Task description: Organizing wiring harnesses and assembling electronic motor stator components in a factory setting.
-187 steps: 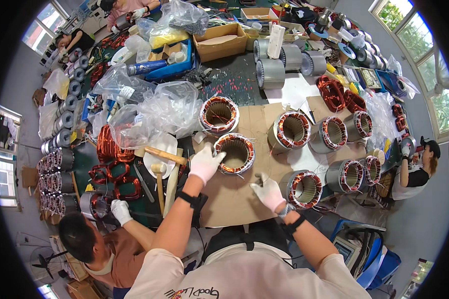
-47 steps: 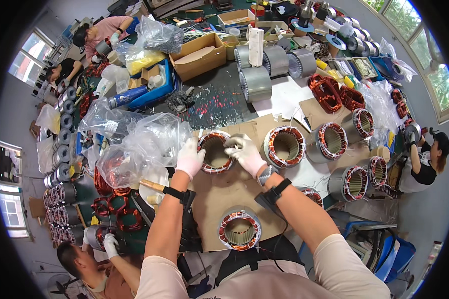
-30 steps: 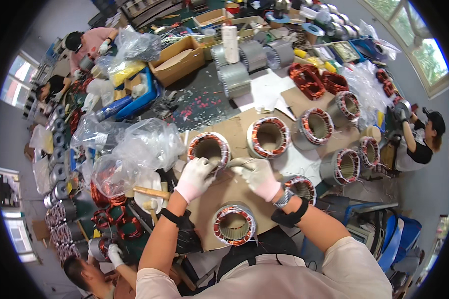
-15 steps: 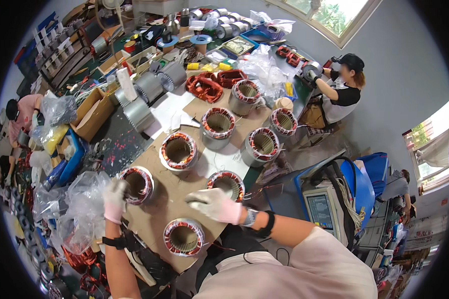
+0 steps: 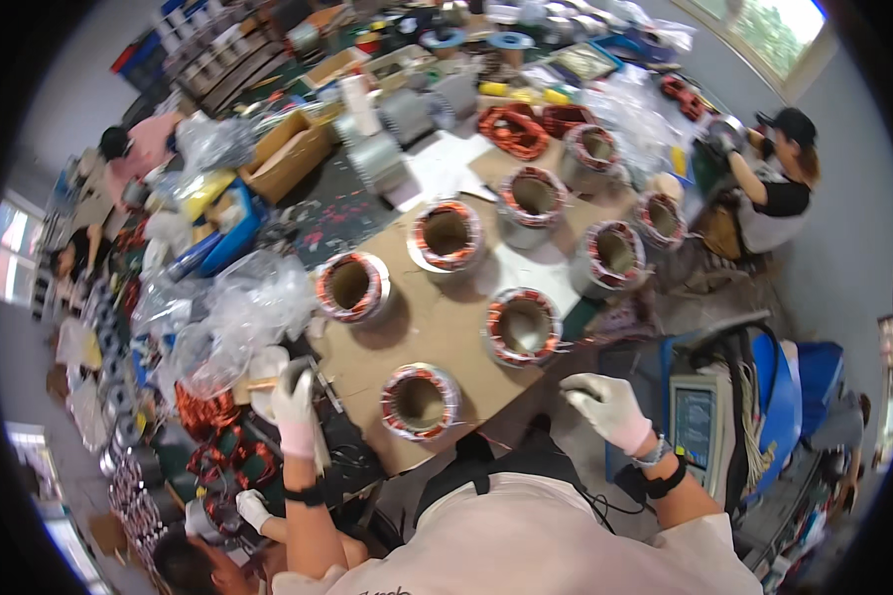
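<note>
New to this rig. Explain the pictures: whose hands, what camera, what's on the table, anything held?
No robot: these are one person's gloved left hand and right hand. Every picture comes from a fisheye camera on that person's head, looking down, so edges bend. On and around the cardboard stand eight metal cylinders with reddish windings; clear plastic bags lie to its left. The left hand, left of the cardboard, is too blurred to tell whether it holds anything. The right hand, near a device with a screen, shows nothing in it.
</note>
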`<state>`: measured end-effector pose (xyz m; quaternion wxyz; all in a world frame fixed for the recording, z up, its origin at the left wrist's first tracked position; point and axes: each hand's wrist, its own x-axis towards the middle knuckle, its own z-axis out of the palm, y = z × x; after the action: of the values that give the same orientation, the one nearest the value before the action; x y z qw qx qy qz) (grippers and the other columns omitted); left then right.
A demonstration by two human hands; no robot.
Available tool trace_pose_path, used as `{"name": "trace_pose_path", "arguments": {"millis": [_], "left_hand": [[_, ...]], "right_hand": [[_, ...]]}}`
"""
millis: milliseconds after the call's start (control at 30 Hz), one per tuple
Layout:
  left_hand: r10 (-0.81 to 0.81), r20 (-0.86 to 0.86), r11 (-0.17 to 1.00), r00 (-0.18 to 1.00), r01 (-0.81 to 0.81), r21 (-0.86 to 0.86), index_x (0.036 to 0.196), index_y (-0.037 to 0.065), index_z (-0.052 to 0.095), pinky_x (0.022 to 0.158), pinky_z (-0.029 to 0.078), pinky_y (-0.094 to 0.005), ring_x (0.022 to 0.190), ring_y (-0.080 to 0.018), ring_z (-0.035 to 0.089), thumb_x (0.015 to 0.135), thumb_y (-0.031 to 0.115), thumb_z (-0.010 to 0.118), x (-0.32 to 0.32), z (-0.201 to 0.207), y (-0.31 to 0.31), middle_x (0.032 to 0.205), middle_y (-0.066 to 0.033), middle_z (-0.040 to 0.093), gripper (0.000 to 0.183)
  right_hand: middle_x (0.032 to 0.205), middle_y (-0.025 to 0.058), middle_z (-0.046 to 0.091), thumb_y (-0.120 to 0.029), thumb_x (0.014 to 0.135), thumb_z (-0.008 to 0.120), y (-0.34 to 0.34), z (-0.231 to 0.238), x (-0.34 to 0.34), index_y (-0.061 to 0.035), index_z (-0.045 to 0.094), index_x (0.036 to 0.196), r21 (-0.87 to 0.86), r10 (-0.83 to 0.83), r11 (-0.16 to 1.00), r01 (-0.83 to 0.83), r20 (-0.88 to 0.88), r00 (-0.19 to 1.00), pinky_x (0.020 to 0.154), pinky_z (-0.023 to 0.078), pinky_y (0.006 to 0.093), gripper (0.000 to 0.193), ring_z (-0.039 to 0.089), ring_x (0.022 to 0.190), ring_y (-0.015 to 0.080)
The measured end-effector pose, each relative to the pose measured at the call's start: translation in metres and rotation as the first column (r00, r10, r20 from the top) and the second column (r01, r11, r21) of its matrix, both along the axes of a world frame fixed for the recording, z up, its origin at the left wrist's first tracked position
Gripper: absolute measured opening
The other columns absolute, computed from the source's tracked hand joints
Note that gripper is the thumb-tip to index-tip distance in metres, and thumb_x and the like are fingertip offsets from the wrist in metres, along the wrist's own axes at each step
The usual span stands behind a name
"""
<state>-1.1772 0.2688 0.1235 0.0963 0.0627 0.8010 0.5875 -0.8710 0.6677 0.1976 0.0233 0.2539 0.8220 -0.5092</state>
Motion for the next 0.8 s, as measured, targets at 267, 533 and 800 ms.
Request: {"name": "trace_pose_path", "arguments": {"millis": [267, 533, 800], "left_hand": [[-0.286, 0.229, 0.855, 0.931, 0.356, -0.377, 0.102, -0.007, 0.070, 0.072, 0.052, -0.0293, 0.078, -0.0118, 0.060, 0.094, 0.002, 0.062, 0.188, -0.044, 0.016, 0.086, -0.0052, 0.067, 0.015], [-0.623, 0.257, 0.675, 0.739, 0.673, -0.302, 0.126, -0.002, 0.069, 0.095, 0.056, -0.0356, 0.106, -0.0228, 0.072, 0.093, 0.006, 0.067, 0.336, -0.077, 0.192, 0.116, -0.0182, 0.075, 0.035], [-0.968, 0.005, 0.235, 0.251, 0.913, -0.334, 0.124, 0.000, 0.070, 0.103, 0.053, -0.0427, 0.117, -0.0383, 0.068, 0.095, 0.020, 0.068, 0.403, -0.120, 0.509, 0.121, -0.0226, 0.072, 0.035]], "right_hand": [[0.112, 0.0182, 0.075, -0.027, 0.100, 0.061, 0.032, -0.047, 0.123, -0.0030, 0.071, 0.120, -0.033, 0.017, 0.999, -0.015, 0.070, 0.997, 0.094, 0.054, 0.0452, 0.032, 0.070, 0.105, 0.0369], [0.111, 0.0194, 0.074, -0.029, 0.100, 0.060, 0.114, -0.059, 0.299, -0.0042, 0.071, 0.119, -0.006, -0.148, 0.989, 0.150, 0.142, 0.979, 0.095, 0.054, 0.0467, 0.033, 0.069, 0.107, 0.0386], [0.112, 0.0184, 0.075, -0.028, 0.099, 0.063, 0.140, -0.031, 0.418, -0.0039, 0.072, 0.117, 0.032, -0.394, 0.919, 0.393, 0.145, 0.908, 0.093, 0.055, 0.0453, 0.031, 0.070, 0.106, 0.0375]]}}
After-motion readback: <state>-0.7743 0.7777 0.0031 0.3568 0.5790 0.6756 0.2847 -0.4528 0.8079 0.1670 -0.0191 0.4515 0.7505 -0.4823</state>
